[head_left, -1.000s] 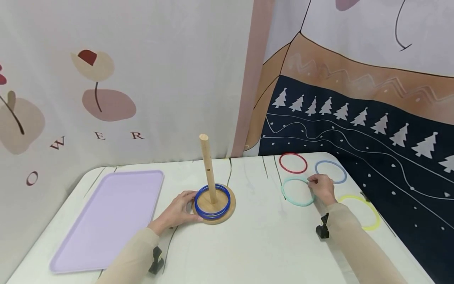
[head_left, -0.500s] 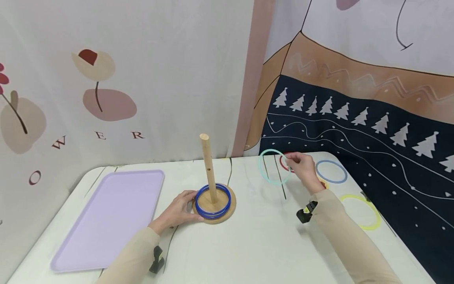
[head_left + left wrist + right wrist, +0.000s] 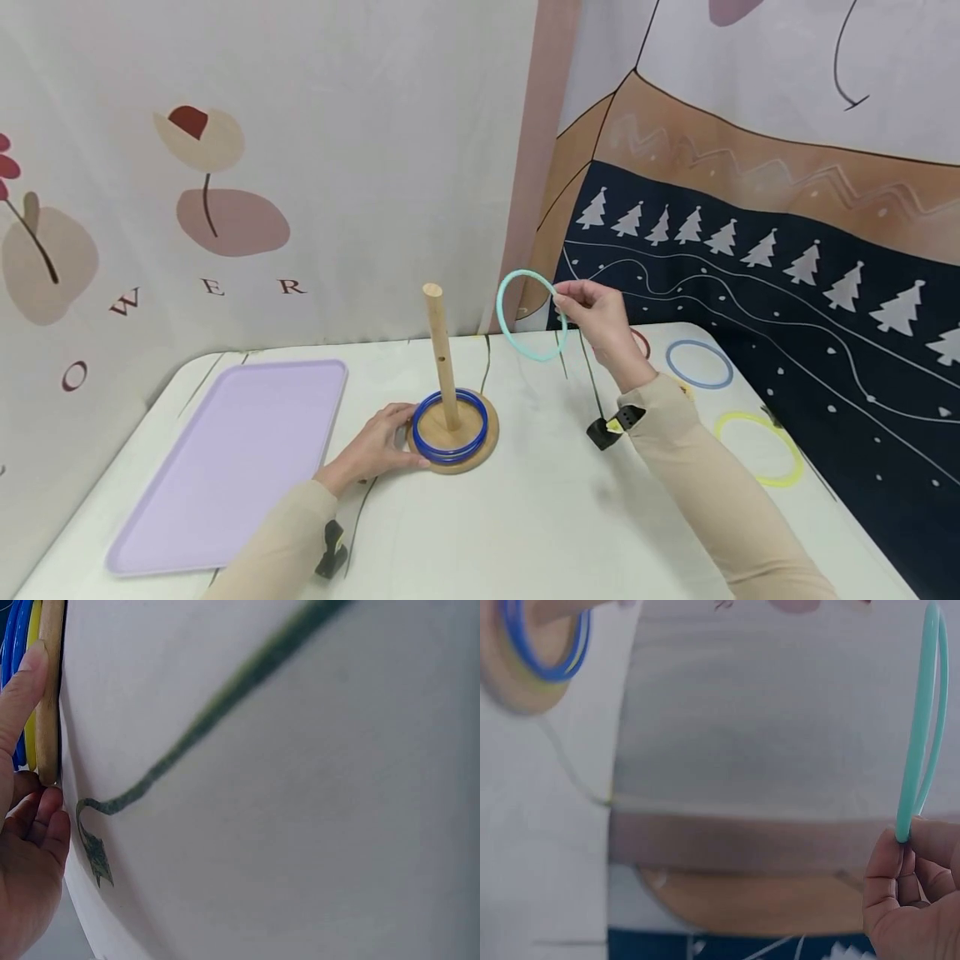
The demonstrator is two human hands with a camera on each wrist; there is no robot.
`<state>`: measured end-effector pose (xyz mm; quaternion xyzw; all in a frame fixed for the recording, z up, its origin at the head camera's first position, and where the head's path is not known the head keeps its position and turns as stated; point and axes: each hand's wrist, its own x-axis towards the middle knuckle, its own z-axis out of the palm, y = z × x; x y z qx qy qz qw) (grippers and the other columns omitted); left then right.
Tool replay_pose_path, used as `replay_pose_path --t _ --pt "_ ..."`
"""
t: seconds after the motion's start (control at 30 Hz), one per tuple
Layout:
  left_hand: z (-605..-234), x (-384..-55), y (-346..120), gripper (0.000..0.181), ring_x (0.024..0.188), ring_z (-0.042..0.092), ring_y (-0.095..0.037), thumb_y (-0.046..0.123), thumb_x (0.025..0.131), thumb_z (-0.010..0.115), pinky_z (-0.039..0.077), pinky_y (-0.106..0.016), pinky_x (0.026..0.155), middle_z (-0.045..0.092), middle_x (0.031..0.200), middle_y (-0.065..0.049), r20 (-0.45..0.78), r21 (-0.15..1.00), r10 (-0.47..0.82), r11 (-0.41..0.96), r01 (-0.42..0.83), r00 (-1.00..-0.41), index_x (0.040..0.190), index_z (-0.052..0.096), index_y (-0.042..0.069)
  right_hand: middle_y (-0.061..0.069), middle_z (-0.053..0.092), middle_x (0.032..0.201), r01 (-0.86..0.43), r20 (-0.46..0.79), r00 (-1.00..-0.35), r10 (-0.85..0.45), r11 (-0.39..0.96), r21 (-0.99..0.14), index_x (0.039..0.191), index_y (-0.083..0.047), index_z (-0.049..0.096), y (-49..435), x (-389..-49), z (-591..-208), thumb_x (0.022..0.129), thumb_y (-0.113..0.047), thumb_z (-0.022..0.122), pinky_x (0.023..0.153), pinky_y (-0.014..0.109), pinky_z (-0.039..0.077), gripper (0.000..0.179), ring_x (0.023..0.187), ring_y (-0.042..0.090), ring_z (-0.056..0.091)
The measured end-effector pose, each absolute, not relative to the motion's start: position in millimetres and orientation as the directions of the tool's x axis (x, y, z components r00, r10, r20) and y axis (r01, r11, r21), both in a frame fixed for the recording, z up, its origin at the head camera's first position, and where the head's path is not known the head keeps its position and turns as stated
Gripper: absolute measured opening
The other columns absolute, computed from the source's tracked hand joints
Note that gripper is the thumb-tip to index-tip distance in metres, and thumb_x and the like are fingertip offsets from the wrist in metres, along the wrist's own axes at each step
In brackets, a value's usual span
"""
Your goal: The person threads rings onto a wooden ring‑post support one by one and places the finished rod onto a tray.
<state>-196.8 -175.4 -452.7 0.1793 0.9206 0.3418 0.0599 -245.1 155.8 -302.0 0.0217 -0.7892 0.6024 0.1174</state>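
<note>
A wooden ring-toss stand [image 3: 441, 358] rises from its round base at the middle of the table. Blue rings [image 3: 450, 456] lie around the foot of its peg; the left wrist view shows a yellow ring [image 3: 31, 742] beneath them. My left hand [image 3: 378, 442] grips the left edge of the base between thumb and fingers. Up in the air, right of the peg, my right hand [image 3: 600, 325] pinches an aqua ring [image 3: 500, 312] by its right side. The ring hangs nearly upright, apart from the peg. In the right wrist view it appears almost edge-on.
On the right of the table lie a red ring [image 3: 642, 342], partly hidden by the right arm, a light blue ring [image 3: 701, 385] and a yellow ring [image 3: 786, 481]. A lilac tray [image 3: 240, 458] sits at the left. Printed curtains [image 3: 375, 167] stand behind the table.
My right hand has lifted the aqua ring off the table and carried it up and left towards the peg, tilting it upright. The left hand and stand have stayed put.
</note>
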Motion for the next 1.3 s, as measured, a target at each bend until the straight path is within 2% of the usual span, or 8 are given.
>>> replay_pose_path --t 0.3,0.6,0.77,1.07,1.3 --pt "-452.0 -195.9 -174.7 0.093 0.129 0.04 -0.037 0.04 0.066 0.084 0.03 -0.056 0.109 0.044 0.139 -0.017 -0.001 0.66 0.362 0.701 0.271 -0.932 0.137 0.043 -0.004 -0.004 0.059 0.081 -0.267 0.275 -0.961 0.019 0.192 -0.944 0.108 0.002 0.065 124.5 -239.8 -278.7 0.089 -0.008 0.063 0.066 0.017 0.049 0.021 0.075 0.011 0.052" --pt "-452.8 -196.9 -174.4 0.093 0.127 0.042 -0.037 0.04 0.066 0.083 0.031 -0.055 0.108 0.045 0.139 -0.018 0.016 0.647 0.369 0.705 0.291 -0.929 0.137 0.043 -0.005 -0.001 0.06 0.081 -0.296 0.293 -0.955 -0.045 0.127 -0.947 0.106 0.004 0.066 98.9 -237.4 -272.0 0.089 -0.006 0.063 0.063 0.019 0.048 0.02 0.074 0.012 0.052" --pt "-452.8 -196.6 -174.5 0.092 0.126 0.044 -0.036 0.041 0.067 0.083 0.033 -0.055 0.108 0.045 0.138 -0.018 0.019 0.642 0.374 0.706 0.298 -0.927 0.136 0.044 -0.005 0.0 0.06 0.08 -0.315 0.308 -0.948 -0.074 0.11 -0.943 0.104 0.005 0.066 83.8 -237.2 -271.8 0.089 -0.005 0.063 0.062 0.016 0.047 0.018 0.073 0.01 0.053" --pt "-452.1 -194.4 -175.1 0.092 0.126 0.044 -0.036 0.041 0.067 0.083 0.033 -0.054 0.108 0.044 0.139 -0.018 0.011 0.651 0.377 0.7 0.293 -0.926 0.137 0.043 -0.005 0.001 0.059 0.078 -0.293 0.28 -0.955 -0.102 0.143 -0.945 0.102 0.004 0.067 64.4 -239.3 -281.9 0.089 -0.004 0.062 0.059 0.016 0.045 0.015 0.071 0.011 0.052" --pt "-450.8 -194.2 -175.6 0.092 0.126 0.042 -0.038 0.041 0.067 0.083 0.032 -0.056 0.107 0.045 0.138 -0.019 0.036 0.649 0.388 0.692 0.316 -0.921 0.137 0.043 -0.005 0.005 0.062 0.082 -0.236 0.218 -0.971 -0.1 0.23 -0.944 0.099 0.0 0.069 59.8 -242.8 -305.2 0.089 -0.005 0.062 0.06 0.017 0.045 0.013 0.072 0.011 0.051"
